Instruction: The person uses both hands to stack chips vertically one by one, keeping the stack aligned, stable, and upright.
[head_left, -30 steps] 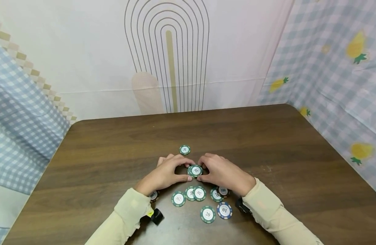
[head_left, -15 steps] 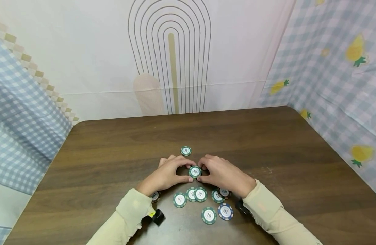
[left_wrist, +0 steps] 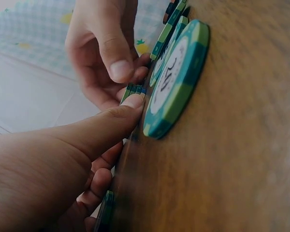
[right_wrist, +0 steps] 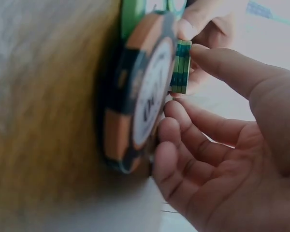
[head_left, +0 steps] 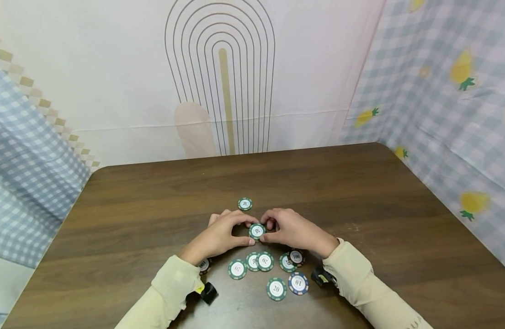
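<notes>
A small stack of green poker chips, topped by a 20, stands on the table between both hands. My left hand holds its left side between thumb and index finger. From the other side my right hand has its thumb at the near edge and curled index finger at the far edge. In the right wrist view the stack shows several layered edges beside the right thumb. The left thumb presses on the stack's edge in the left wrist view.
A lone green chip lies beyond the hands. Nearer lie a green chip, an overlapping green pair, another green chip, and a blue 10 chip. A black-and-orange 100 chip overlaps a green one; another 100 chip sits by the left wrist.
The stack's top chips, offset a second ago, now line up evenly. Both hands stay around the stack; the whole head view has shifted slightly.
</notes>
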`<action>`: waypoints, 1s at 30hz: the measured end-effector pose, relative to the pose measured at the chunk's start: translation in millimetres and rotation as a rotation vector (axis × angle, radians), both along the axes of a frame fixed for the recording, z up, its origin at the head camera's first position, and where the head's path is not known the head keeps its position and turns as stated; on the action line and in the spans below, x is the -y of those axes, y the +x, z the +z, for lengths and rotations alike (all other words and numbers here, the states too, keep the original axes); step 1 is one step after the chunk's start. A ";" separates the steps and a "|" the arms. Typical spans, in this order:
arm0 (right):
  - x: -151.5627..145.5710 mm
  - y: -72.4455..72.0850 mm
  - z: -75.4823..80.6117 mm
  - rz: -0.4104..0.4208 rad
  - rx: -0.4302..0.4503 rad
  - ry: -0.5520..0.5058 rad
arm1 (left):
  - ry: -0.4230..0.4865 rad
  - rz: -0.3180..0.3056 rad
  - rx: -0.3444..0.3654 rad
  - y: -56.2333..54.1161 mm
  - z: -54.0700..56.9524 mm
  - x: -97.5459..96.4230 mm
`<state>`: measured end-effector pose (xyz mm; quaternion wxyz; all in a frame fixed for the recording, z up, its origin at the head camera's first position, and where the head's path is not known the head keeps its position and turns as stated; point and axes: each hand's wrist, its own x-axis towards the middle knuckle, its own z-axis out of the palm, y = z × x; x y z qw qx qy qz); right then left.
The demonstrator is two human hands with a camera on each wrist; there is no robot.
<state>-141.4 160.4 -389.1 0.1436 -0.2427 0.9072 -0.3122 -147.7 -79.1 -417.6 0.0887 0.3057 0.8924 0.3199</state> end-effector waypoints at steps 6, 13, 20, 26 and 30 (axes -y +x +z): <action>-11.8 -10.7 -10.1 -0.032 0.227 -0.241 | 0.003 0.010 0.001 -0.2 0.3 1.1; -18.8 -15.8 -22.3 0.012 0.336 -0.390 | 0.006 0.030 0.017 0.8 -1.0 -0.4; -14.8 -6.9 -29.3 -0.011 0.178 -0.309 | 0.020 0.042 0.034 0.6 -1.4 -4.6; -12.0 -2.4 -31.8 -0.046 0.088 -0.239 | 0.029 0.038 0.053 1.2 0.9 -4.3; -7.8 -3.9 -31.9 -0.038 0.055 -0.228 | 0.020 0.046 0.061 1.3 3.9 0.1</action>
